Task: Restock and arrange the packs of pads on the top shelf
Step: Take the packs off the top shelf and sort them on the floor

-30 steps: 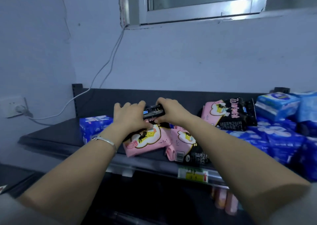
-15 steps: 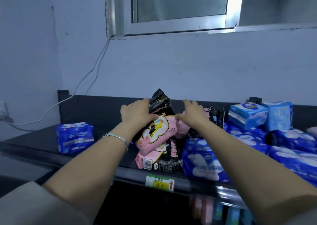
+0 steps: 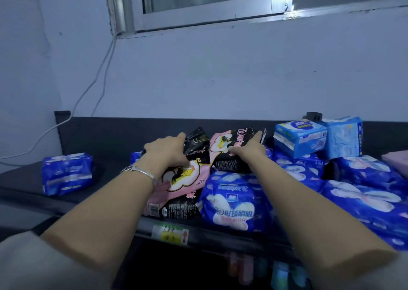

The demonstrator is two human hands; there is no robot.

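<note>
Top shelf (image 3: 108,174), dark, ran across mid frame.

Left hand (image 3: 164,151), bracelet (image 3: 141,171) at the wrist, sat centre frame. Its grip was closed over the black top of the tilted pink pack (image 3: 187,179), thumb on the front. That pack leaned over a flat pink pack (image 3: 176,210) at the shelf's front edge.

Right hand (image 3: 247,149) sat just right of centre. Its grip clasped the rear pink pack (image 3: 229,157), thumb in front and fingers behind the upper edge. This pack stood tilted, just beside the first.

A dark blue pack (image 3: 234,205) lay at the shelf front below the right hand, with more of them to the right. A lone blue pack (image 3: 67,173) lay at frame left, well apart. Light blue packs (image 3: 300,138) sat on top of the pile, right of centre. A price label (image 3: 173,234) was on the shelf edge.
</note>
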